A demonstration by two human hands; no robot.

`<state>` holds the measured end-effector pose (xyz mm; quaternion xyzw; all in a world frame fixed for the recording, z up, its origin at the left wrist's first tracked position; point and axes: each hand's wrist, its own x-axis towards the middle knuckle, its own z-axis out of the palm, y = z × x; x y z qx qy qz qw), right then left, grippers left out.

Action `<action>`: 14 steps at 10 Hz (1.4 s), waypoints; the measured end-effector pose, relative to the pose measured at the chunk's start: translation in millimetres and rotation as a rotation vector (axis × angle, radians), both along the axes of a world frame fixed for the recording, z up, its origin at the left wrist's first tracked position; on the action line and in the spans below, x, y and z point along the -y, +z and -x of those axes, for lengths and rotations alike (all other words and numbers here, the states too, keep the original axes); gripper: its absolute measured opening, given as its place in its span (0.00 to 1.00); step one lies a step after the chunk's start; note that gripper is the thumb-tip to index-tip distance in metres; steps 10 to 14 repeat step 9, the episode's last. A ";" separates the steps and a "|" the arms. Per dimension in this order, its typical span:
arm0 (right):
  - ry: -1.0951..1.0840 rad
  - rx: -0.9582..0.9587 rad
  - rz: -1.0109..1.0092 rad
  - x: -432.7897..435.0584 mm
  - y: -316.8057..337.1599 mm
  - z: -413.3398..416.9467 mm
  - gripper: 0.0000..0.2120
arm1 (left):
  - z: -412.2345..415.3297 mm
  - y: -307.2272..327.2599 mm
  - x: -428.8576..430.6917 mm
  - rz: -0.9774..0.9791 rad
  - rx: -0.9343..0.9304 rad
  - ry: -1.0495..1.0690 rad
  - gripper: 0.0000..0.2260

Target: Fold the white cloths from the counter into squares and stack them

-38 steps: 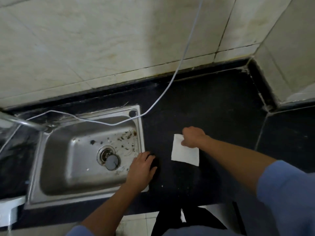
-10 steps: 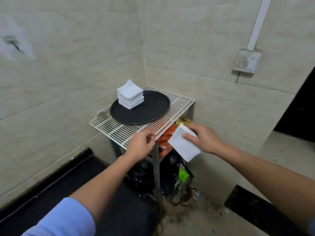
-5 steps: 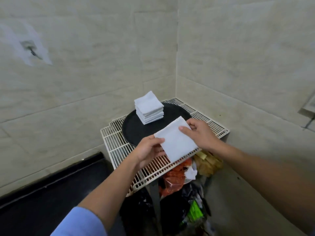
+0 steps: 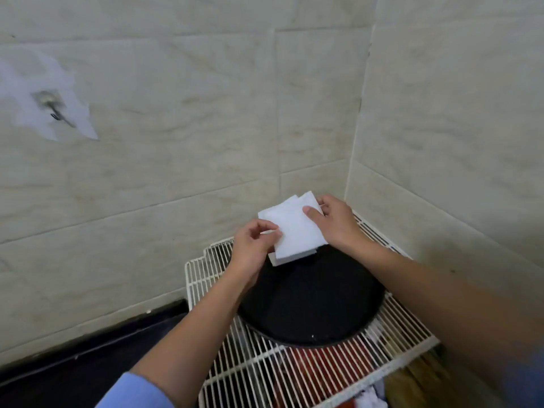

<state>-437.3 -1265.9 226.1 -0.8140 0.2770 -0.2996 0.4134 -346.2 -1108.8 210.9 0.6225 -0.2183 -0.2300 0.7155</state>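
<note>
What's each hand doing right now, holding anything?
Left hand: closed, pinching the near-left edge of the folded white cloth square.
Right hand: closed on the same cloth's far-right corner, over the stack of folded white cloths.

Light blue sleeve [image 4: 138, 391] pushed up; forearms and hands bare.

I see white wire rack [image 4: 223, 375] under my forearms, in tiled corner. Round black tray [image 4: 309, 307] sits directly on it, just below both hands.
</note>
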 end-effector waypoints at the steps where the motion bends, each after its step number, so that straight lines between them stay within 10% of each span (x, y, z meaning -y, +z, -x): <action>1: 0.035 -0.054 0.063 16.9 2.7 -32.7 0.10 | -25.8 2.8 14.7 -0.092 0.056 0.089 0.09; 6: 0.095 -0.382 0.708 51.2 -24.4 -53.0 0.23 | -40.2 -35.8 41.0 -0.543 0.679 0.156 0.17; 14: 0.098 -0.378 0.606 52.5 -18.8 -30.4 0.24 | -30.6 -34.6 7.4 -0.584 0.716 0.306 0.09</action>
